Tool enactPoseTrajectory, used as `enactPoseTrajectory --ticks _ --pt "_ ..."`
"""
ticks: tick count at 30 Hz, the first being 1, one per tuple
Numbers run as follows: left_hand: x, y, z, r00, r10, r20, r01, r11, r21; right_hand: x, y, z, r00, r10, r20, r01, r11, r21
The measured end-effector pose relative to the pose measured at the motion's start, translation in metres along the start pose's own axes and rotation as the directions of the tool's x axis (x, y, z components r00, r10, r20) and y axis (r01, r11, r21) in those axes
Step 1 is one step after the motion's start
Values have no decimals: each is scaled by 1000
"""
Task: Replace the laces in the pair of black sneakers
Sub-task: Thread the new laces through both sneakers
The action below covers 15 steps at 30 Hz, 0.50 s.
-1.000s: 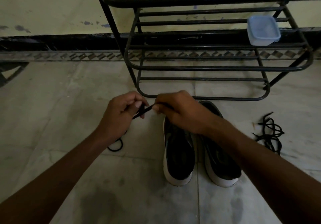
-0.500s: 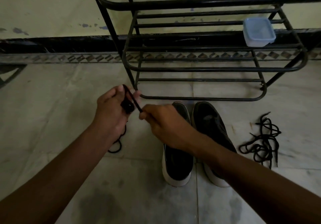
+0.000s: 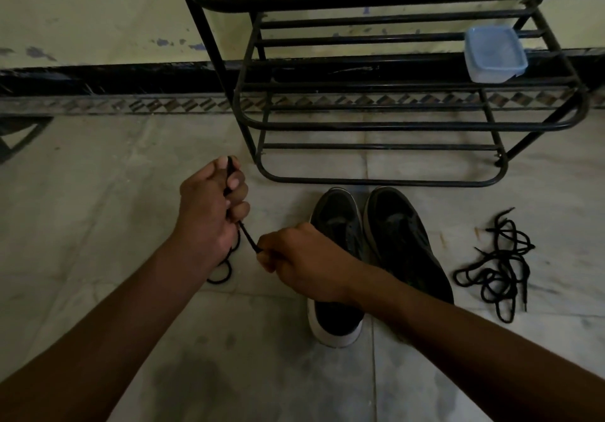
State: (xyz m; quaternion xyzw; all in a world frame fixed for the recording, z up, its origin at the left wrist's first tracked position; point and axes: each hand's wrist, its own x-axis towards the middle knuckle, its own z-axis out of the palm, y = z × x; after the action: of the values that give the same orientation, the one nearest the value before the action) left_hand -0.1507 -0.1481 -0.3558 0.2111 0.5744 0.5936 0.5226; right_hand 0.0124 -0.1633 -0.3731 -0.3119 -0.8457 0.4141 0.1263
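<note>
Two black sneakers with white soles stand side by side on the floor, toes toward the rack: the left sneaker (image 3: 337, 225) and the right sneaker (image 3: 402, 238), both without laces. My left hand (image 3: 209, 209) grips a black lace (image 3: 247, 236) in its curled fingers, left of the shoes. My right hand (image 3: 301, 258) pinches the same lace a short way lower, in front of the left sneaker. The lace's slack loops onto the floor below my left wrist. My right forearm hides the heel of the right sneaker.
A tangled heap of black laces (image 3: 497, 264) lies on the floor right of the shoes. A black metal shoe rack (image 3: 376, 127) stands against the wall behind them, with a pale blue lidded plastic box (image 3: 494, 53) on a shelf.
Both hands have moved left and off the sneakers with the lace. My right hand slid down and back along it, stretching a short length between the two hands.
</note>
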Motion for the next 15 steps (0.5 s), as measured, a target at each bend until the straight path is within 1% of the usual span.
enactPoseTrajectory --ticks 2,4,6,8,10,12,13,15 --pt "0 -5 -1 1000 20 -10 -20 999 26 2 1 -4 998 -16 64 19 999 -43" --pt "1 -10 -4 996 89 -7 -88 991 99 3 4 -9 997 -2 79 8 997 -70" --pt "2 -14 -9 981 193 31 -195 957 214 4 9 -16 998 53 20 -52 996 -70" --pt "2 -18 -13 965 247 86 -262 923 283 5 15 -24 990 122 -64 -127 988 -87" --pt "2 -23 -16 967 240 87 -255 922 291 8 22 -31 972 203 -121 -218 967 -131" --pt "5 -27 -19 979 203 29 -203 938 280 9 27 -36 945 277 -176 -303 943 -139" --pt "6 -29 -21 980 197 1 -189 936 298 9 28 -37 928 309 -207 -342 927 -153" --pt "9 -34 -26 972 235 -17 -208 890 407 10 30 -38 893 371 -256 -425 883 -201"
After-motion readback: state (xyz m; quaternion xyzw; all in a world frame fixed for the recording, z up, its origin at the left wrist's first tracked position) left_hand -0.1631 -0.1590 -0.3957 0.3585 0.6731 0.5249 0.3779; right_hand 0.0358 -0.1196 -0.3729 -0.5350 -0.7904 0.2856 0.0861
